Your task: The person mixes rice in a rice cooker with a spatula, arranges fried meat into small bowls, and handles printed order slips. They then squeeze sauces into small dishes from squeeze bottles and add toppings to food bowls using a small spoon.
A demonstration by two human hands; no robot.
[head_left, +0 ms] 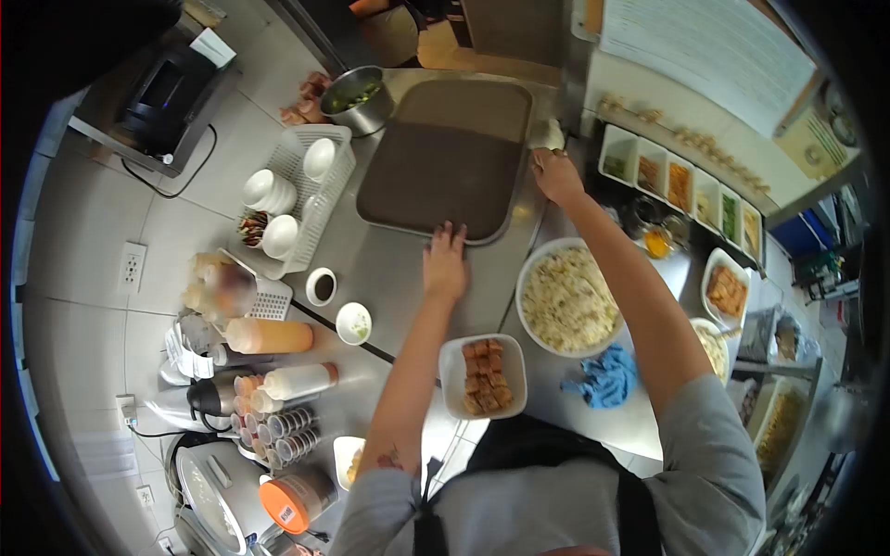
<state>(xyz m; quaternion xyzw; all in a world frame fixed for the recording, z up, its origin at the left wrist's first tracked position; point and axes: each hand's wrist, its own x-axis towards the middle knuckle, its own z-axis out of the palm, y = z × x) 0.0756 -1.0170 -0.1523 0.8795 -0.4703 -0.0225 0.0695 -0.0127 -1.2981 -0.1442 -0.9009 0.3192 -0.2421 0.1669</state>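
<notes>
A brown serving tray (436,167) lies on the steel counter (389,269). My left hand (446,262) rests on its near edge with the fingers stretched out. Beyond the tray's right side, my right hand (557,176) is closed on a pale, crumpled cloth (547,135) at the counter's edge. Left of my left arm sit a small bowl of dark sauce (321,287) and a small white bowl with chopped green bits (353,323). Close to my body is a white dish of browned meat pieces (485,375). A large bowl of rice mix (570,296) stands under my right forearm.
A blue cloth (607,375) lies by the rice bowl. At left are a white basket (324,199) with bowls, a steel pot (354,100), squeeze bottles (271,336) and a rice cooker (213,496). Topping containers (680,183) line the right wall.
</notes>
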